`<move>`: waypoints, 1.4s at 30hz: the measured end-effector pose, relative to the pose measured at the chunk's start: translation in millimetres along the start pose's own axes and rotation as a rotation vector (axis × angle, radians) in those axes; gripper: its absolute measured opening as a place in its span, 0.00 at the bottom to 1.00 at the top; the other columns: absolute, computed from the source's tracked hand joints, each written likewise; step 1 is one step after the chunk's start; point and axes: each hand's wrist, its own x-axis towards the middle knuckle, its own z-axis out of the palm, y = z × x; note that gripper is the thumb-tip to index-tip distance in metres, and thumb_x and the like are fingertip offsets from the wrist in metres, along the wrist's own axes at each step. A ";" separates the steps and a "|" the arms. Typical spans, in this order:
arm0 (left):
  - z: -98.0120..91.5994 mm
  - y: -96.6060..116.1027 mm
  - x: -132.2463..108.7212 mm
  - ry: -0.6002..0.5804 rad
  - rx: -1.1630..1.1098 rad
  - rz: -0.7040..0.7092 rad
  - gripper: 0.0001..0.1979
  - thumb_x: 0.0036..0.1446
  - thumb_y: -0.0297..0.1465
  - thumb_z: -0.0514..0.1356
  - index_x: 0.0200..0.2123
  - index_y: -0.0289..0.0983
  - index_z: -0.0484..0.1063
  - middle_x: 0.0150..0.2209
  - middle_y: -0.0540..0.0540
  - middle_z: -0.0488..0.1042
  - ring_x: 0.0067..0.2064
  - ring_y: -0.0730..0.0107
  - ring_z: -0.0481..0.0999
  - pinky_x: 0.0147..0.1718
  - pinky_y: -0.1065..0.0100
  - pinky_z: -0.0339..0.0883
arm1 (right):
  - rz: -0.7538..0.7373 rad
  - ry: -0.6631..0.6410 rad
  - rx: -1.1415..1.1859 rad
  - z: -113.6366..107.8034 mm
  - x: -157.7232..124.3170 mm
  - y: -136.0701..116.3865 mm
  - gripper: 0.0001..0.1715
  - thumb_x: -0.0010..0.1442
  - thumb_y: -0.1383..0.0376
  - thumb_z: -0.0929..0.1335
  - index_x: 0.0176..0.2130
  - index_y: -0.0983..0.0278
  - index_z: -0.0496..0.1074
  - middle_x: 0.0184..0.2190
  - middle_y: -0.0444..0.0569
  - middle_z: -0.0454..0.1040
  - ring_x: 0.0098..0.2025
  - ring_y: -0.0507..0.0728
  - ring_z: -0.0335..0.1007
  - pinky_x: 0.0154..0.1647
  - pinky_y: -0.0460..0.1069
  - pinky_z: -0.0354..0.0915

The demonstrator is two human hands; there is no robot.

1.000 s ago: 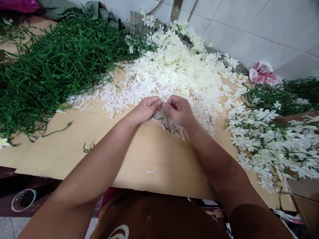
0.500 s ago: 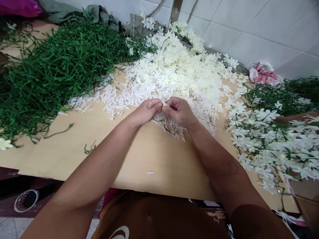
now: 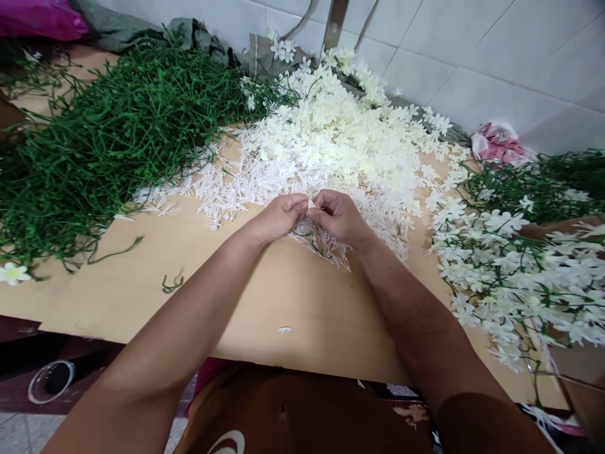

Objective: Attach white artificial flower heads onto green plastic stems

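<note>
The left hand (image 3: 278, 217) and right hand (image 3: 338, 217) meet fingertip to fingertip, both pinched narrowly on one small white flower piece (image 3: 311, 203) between them, equally near each, just in front of the flower pile (image 3: 340, 145).

A wall of big white tiles (image 3: 482, 57) stands at the back. In front is a flat tan board (image 3: 265, 302) used as a table. Low down, a bit of pale floor (image 3: 14, 435) shows.
</note>
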 end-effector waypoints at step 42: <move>1.0 4.3 -0.6 -0.047 0.109 0.009 0.17 0.61 0.27 0.50 0.19 0.36 0.57 0.19 0.56 0.56 0.23 0.79 0.54 0.26 0.71 0.49 | 0.306 -0.026 0.236 -15.3 -0.2 2.9 0.14 0.40 0.65 0.77 0.21 0.65 0.69 0.15 0.40 0.71 0.19 0.46 0.63 0.22 0.43 0.56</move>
